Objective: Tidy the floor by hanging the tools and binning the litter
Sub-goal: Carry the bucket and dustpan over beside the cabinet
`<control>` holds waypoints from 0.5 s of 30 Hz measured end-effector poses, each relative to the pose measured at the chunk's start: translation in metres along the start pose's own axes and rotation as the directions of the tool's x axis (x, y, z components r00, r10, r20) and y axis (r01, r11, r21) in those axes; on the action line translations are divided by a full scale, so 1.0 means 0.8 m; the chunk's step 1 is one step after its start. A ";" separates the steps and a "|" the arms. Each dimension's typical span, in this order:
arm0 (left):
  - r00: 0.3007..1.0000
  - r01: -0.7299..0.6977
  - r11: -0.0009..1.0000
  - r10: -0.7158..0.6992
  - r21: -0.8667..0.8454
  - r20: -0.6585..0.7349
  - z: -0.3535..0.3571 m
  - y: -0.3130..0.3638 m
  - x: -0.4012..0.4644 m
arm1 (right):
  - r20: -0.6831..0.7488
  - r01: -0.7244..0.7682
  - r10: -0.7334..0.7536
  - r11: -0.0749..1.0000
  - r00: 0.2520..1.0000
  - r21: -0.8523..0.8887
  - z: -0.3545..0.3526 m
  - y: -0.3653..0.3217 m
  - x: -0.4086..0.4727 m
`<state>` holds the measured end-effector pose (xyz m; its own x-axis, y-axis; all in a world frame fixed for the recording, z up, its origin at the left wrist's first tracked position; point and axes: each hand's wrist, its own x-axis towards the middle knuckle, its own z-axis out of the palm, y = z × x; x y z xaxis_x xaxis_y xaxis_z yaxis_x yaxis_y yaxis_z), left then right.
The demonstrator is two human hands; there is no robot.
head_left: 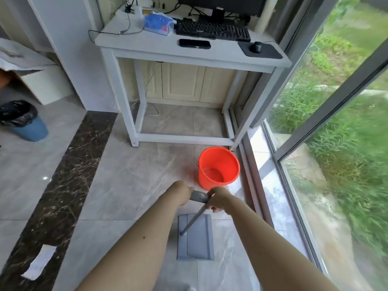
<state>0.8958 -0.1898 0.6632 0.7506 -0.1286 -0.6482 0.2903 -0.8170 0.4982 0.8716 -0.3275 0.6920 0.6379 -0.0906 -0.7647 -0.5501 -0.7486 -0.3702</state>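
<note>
Both hands grasp the mop handle over the tiled floor.

The left hand (pixel 184 191) wraps the grey grip at the top; the right hand (pixel 217 199) clasps the mop (pixel 195 238) shaft just below, its flat head resting on the floor. Just beyond stands an orange bucket (pixel 218 168), apparently empty. A paper scrap (pixel 39 262) lies far left, near a lined blue bin (pixel 23 120).

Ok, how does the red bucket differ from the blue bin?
The red bucket stands unlined by the window, just ahead of the hands; the blue bin sits far left with a black bag over its rim. The bucket's inside shows bare; the bin's inside is hidden by the bag. Both are round, upright and open-topped on the floor.
</note>
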 end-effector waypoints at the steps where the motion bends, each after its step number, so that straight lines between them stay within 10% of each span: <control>1: 1.000 -0.025 0.998 0.025 0.051 0.012 0.000 0.014 0.011 | -0.012 -0.005 0.005 1.000 1.000 0.005 -0.009 0.005 0.008; 15: 0.957 -0.279 0.914 0.239 0.295 0.166 0.021 0.211 0.208 | -0.056 -0.135 0.188 0.851 0.981 0.508 -0.163 0.088 0.141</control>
<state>1.0597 -0.3590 0.6296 0.6892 -0.4113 -0.5965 -0.1196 -0.8766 0.4661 0.9752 -0.4764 0.6481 0.5520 -0.2662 -0.7902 -0.8275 -0.2916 -0.4798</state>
